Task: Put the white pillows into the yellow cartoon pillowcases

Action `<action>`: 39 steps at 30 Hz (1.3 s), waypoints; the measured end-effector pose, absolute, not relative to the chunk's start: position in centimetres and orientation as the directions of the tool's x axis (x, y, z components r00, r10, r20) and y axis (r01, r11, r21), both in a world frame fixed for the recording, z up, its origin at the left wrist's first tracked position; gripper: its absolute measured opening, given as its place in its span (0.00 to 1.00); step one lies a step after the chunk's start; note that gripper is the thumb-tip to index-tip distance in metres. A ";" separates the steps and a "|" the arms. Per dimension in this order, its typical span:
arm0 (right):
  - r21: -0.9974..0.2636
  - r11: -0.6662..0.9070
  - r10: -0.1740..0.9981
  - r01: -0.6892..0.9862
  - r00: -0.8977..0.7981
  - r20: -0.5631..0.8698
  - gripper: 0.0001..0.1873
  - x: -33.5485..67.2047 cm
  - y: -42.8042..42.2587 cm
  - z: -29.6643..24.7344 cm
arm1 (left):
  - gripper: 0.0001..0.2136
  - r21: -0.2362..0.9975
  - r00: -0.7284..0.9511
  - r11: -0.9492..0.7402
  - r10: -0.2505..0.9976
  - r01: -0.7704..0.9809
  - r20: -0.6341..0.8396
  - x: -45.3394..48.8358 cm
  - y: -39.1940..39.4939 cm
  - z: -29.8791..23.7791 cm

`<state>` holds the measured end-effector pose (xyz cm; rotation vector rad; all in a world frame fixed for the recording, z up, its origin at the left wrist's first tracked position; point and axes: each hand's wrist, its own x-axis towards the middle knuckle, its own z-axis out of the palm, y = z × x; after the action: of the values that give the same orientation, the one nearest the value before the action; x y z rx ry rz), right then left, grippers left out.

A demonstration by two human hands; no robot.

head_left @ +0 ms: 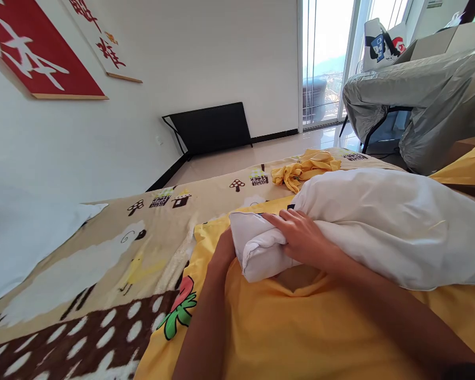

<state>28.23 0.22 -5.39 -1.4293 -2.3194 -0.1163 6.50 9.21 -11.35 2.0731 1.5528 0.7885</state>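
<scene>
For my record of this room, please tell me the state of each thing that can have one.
White padded bedding: held, end folded
Yellow cover: spread beneath the bedding, opening parted
Left hand: at folded end, partly hidden
Right hand: gripping folded end
Yellow cloth: bunched up
Patterned blanket: spread out
Black panel: on its side, by wall
Grey sheet: draped
Glass door: cannot tell

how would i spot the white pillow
On the patterned blanket, find the yellow cover. Over it lies the white pillow, its folded end in the right hand, the left hand against its edge. Unlike the white cloth at picture left, it's held.
</scene>
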 end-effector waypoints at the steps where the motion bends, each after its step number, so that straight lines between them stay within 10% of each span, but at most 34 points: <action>1: -0.135 0.467 0.837 0.874 -0.388 0.385 0.36 28.2 0.1 -5.4 | 0.06 0.625 0.222 -0.285 0.958 0.727 0.180 6.4 9.0 -11.0; 24: -0.058 0.363 0.835 0.930 -0.297 0.462 0.34 28.5 0.3 -5.1 | 0.05 0.436 0.420 -0.448 0.892 0.780 0.165 5.8 6.5 -4.4; 39: -0.051 0.243 0.778 0.969 -0.163 0.607 0.35 29.1 0.7 -5.6 | 0.22 0.785 0.194 -0.250 0.967 0.567 0.167 7.0 4.3 -2.5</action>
<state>29.14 0.72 -5.61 -1.5892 -2.0005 -0.4808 7.00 4.34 -2.48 1.9005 1.4292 0.9020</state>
